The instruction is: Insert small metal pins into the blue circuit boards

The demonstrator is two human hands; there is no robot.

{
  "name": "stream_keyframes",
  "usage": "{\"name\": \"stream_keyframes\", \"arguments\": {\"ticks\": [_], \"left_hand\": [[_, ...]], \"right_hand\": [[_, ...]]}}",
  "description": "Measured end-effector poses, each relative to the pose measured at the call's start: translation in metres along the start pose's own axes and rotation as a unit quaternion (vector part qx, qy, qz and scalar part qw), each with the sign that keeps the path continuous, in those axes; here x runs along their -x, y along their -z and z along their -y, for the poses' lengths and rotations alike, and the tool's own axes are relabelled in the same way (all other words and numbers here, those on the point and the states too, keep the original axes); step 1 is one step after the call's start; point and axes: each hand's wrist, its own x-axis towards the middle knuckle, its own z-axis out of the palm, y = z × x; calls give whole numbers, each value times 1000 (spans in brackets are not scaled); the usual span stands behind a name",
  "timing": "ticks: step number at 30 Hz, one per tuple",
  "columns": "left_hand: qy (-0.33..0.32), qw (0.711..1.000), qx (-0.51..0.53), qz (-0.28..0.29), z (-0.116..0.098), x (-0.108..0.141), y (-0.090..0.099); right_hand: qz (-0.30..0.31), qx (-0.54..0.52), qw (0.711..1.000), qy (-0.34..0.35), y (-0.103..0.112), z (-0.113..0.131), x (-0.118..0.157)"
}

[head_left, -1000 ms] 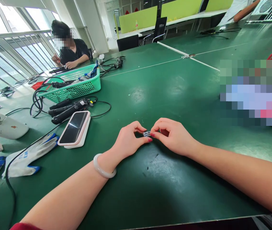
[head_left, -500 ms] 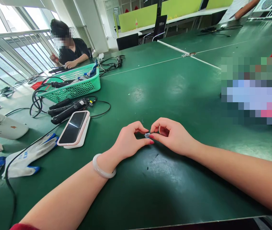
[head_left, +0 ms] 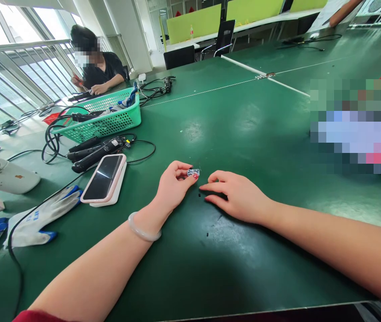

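Note:
My left hand pinches a small black-and-white patterned piece between thumb and fingers, just above the green table. To its right, my right hand has its thumb and fingers apart with nothing between them, the fingertips low near the table top. A tiny black bit lies by the right fingertips. Another black bit sits closer to the table's front edge. The piece is too small to make out in detail.
At the left are a phone on a white box, black handheld tools, white-and-blue gloves, a loose cable and a green basket. A person sits at the far left. A blurred pile is at the right.
My left hand has moved left and slightly away with the patterned piece. My right hand has let go of it and opened. A black bit now shows on the table by the right fingertips.

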Motion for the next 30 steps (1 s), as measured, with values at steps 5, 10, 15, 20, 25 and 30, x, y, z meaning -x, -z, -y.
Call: {"name": "stream_keyframes", "arguments": {"ticks": [5, 10, 15, 20, 25, 30], "left_hand": [[-23, 998, -46, 30, 0, 2, -1], [-28, 996, -76, 42, -2, 3, -1], [-22, 994, -96, 42, -6, 5, -1], [-35, 990, -135, 38, -11, 10, -2], [-70, 982, -169, 39, -16, 15, -4], [-85, 979, -180, 46, -19, 17, -5]], "right_hand": [[22, 41, 999, 21, -7, 4, -3], [4, 26, 1000, 10, -5, 1, -4], [-84, -28, 995, -35, 4, -2, -3], [-125, -47, 990, -53, 6, 1, -2], [-119, -51, 990, -59, 6, 3, -2], [-112, -48, 991, -61, 6, 2, -2]]}}
